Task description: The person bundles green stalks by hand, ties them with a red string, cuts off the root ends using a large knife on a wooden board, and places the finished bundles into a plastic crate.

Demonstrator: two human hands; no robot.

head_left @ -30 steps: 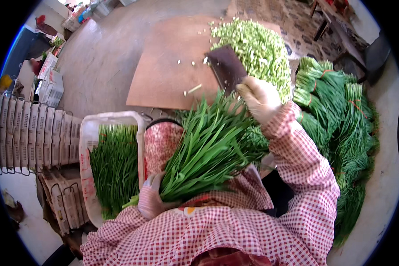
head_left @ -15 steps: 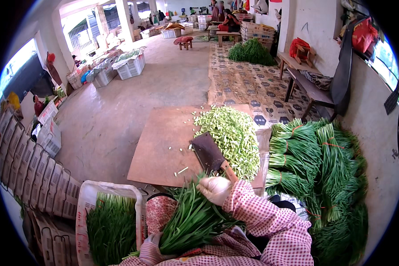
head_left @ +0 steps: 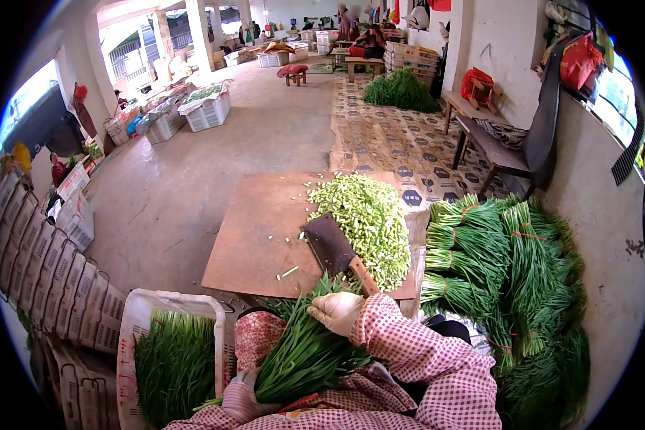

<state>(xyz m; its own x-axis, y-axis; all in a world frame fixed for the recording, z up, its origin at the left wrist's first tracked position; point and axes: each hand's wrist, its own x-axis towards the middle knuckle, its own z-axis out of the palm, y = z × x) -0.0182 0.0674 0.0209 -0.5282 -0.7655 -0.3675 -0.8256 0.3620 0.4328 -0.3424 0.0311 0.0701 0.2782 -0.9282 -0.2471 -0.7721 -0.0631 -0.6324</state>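
- The left hand (head_left: 241, 398), gloved, at the lower centre, was curled around the pale base of one bunch of long green leaves (head_left: 301, 365), which slanted up and to the right across the person's lap.
- The right hand (head_left: 335, 312), also gloved, lay at the bunch's upper end with its fingers drawn together; whether they pinched any leaves could not be told.
- The step in hand appeared to be the tidying of this bunch. A next move on it would have called for a firm left hold at the base and light right fingers among the tips.
- One cleaver (head_left: 330, 242) rested on the board, its wooden handle pointing down toward the right sleeve (head_left: 408, 340).
- One brown board (head_left: 254, 233) occupied the centre, bearing one heap of chopped pale stalks (head_left: 362, 233) on its right side; the pieces were too many to count.
- One white crate (head_left: 175, 296) stood at the lower left, containing upright-packed greens (head_left: 172, 373).
- Banded green bundles (head_left: 473, 247) were piled at the lower right: at least five were distinguishable, the remainder overlapping.
- One stack of pale crates (head_left: 57, 279) leaned along the left edge; its exact number was uncertain.
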